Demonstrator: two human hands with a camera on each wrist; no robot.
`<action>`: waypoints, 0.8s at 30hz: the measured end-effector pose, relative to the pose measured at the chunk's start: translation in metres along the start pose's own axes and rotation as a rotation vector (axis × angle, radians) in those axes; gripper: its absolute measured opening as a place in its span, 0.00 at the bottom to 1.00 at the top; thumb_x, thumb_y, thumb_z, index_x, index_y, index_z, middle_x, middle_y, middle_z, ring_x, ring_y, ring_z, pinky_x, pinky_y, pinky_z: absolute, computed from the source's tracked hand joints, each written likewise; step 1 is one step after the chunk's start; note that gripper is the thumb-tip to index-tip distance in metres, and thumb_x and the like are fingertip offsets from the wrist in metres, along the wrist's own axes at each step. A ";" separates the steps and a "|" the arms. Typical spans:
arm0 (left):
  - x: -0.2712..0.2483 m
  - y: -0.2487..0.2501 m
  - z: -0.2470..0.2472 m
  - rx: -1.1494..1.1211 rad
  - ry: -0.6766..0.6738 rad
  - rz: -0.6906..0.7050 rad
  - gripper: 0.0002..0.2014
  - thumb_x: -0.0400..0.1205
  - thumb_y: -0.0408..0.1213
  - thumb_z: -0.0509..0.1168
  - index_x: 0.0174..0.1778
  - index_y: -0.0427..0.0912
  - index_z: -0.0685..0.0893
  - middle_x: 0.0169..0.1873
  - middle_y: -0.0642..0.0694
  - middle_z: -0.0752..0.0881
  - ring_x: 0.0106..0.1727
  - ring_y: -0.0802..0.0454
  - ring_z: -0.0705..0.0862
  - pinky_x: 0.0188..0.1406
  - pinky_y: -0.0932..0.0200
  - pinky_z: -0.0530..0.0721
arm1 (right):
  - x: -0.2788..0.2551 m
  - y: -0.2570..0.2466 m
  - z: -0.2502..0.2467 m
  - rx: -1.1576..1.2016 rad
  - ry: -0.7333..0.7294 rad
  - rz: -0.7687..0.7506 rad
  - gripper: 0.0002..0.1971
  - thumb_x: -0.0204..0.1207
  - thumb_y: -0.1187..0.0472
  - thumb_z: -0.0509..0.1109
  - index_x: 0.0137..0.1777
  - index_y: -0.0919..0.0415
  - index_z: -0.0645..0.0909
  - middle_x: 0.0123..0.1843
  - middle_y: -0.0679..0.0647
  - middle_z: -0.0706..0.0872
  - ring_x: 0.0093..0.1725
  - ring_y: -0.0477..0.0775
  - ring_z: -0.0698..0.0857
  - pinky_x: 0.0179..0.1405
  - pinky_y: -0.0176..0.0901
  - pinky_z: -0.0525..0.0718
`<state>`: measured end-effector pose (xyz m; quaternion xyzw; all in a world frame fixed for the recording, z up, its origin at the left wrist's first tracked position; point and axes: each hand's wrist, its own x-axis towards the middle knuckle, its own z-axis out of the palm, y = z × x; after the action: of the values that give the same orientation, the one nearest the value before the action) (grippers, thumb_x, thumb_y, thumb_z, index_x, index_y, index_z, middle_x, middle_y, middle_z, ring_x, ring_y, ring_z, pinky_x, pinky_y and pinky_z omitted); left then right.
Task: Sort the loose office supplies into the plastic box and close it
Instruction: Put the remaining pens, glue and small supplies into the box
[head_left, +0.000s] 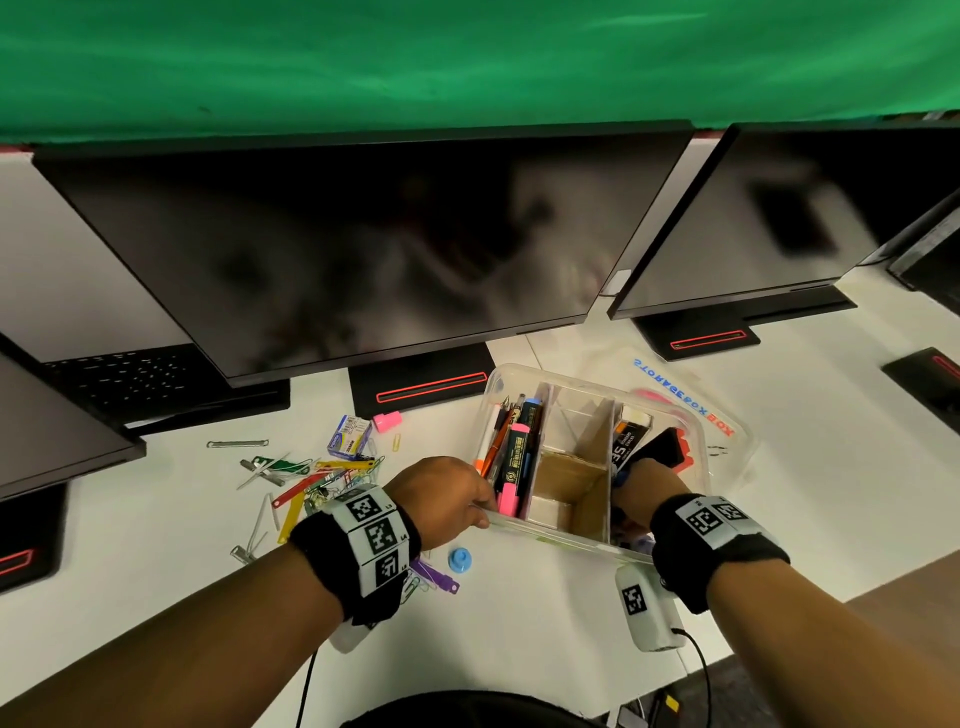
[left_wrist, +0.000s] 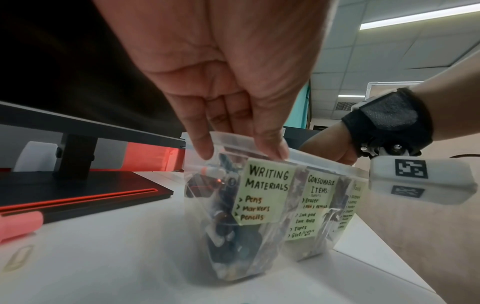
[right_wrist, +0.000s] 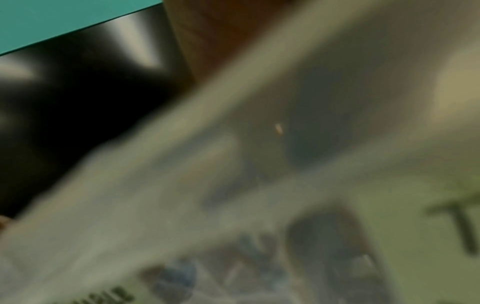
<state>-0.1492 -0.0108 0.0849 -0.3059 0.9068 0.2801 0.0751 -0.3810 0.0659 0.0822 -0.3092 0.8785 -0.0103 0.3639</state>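
The clear plastic box (head_left: 597, 385) stands open on the white desk, split by cardboard dividers. Pens and markers (head_left: 514, 452) fill its left compartment, and a black-and-red tool (head_left: 670, 447) lies in the right one. My left hand (head_left: 483, 512) grips the near left corner of the rim; the left wrist view shows its fingertips (left_wrist: 205, 152) on the box wall (left_wrist: 197, 205) beside the "Writing Materials" label (left_wrist: 265, 191). My right hand (head_left: 641, 486) reaches into the right compartment, its fingers hidden. The right wrist view is a blur of the box wall (right_wrist: 233, 185).
Loose clips and coloured fasteners (head_left: 311, 478) lie left of the box, with a staples box (head_left: 349, 437), a pink marker (head_left: 387, 421) and a blue pin (head_left: 460, 560). The lid (head_left: 691, 410) lies under the box's right side. Monitor bases (head_left: 421, 389) stand behind.
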 end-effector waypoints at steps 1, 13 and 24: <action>-0.001 -0.001 0.000 0.008 -0.002 0.011 0.14 0.82 0.43 0.64 0.62 0.49 0.85 0.60 0.49 0.86 0.62 0.50 0.81 0.61 0.58 0.77 | 0.001 0.001 0.000 0.002 -0.011 0.001 0.14 0.82 0.63 0.59 0.57 0.73 0.80 0.55 0.68 0.88 0.52 0.64 0.88 0.54 0.48 0.88; 0.008 -0.104 -0.020 -0.080 0.396 -0.336 0.13 0.80 0.38 0.64 0.59 0.45 0.85 0.61 0.46 0.83 0.65 0.47 0.80 0.67 0.58 0.74 | -0.005 0.014 0.001 -0.017 0.086 -0.121 0.12 0.72 0.61 0.69 0.52 0.63 0.72 0.43 0.61 0.86 0.40 0.62 0.87 0.40 0.49 0.87; 0.034 -0.155 0.014 0.032 -0.001 -0.619 0.27 0.81 0.43 0.61 0.77 0.56 0.67 0.79 0.37 0.61 0.76 0.37 0.70 0.78 0.50 0.69 | -0.030 0.026 -0.005 0.014 0.013 -0.183 0.44 0.74 0.61 0.70 0.83 0.57 0.46 0.65 0.61 0.83 0.60 0.58 0.82 0.55 0.39 0.76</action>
<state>-0.0845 -0.1218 -0.0090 -0.5663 0.7747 0.2298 0.1624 -0.3818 0.1028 0.0987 -0.3856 0.8489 -0.0517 0.3577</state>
